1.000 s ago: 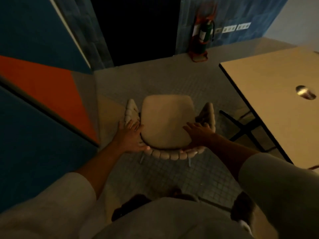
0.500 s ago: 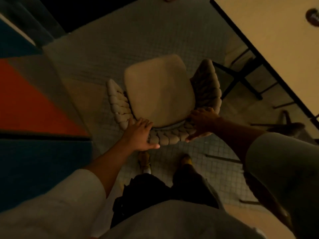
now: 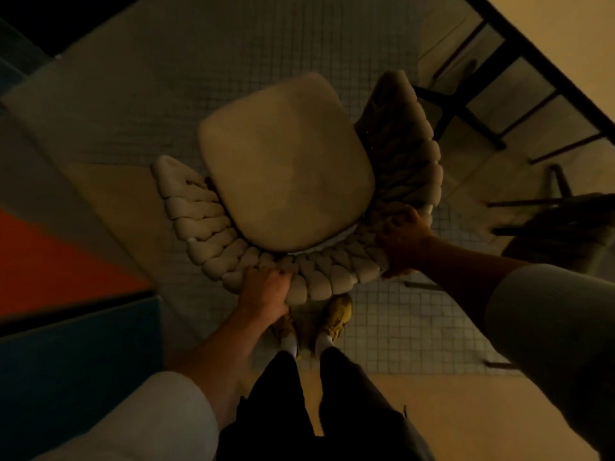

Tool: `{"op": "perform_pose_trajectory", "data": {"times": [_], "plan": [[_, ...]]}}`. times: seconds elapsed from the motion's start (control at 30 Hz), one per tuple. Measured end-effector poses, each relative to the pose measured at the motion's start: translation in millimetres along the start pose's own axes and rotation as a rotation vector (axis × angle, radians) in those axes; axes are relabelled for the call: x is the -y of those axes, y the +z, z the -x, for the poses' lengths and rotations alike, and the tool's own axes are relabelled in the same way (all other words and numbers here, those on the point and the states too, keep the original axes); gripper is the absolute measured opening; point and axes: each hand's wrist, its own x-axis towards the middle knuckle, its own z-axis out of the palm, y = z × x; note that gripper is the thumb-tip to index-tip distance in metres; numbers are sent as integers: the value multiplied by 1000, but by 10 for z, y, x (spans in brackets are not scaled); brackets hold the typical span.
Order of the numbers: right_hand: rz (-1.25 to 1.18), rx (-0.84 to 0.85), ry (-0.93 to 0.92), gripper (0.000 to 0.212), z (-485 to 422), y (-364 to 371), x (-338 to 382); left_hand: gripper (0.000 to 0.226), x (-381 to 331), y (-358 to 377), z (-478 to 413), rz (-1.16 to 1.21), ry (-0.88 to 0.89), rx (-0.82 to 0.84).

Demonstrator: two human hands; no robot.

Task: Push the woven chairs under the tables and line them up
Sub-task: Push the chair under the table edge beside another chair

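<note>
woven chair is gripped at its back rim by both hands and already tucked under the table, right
Not tucked. The head view shows the left hand and right hand gripping the back rim of the woven chair, but the chair stands out on the tiled floor, clear of the table.

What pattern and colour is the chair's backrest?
Chunky cream braided weave on the backrest, clearest in the head view.

Dim warm light, soft blur, wide-angle edge distortion
</note>
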Motion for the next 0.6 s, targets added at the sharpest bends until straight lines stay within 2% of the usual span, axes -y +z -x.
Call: {"op": "perform_pose_trajectory", "data": {"times": [0.07,0.2,0.43,0.6], "plan": [[7,3,-12,96,-55,17,-11,57,-27,17,22,-19,-20,-27],[-42,60,11,86,-161,102,-6,59,-36,33,36,-27,-8,-60],[-23,24,-10,91,-137,137,15,67,-29,-2,100,-11,3,-83],[-67,35,-1,86,-147,98,184,72,170,-11,170,-4,14,-87]]}}
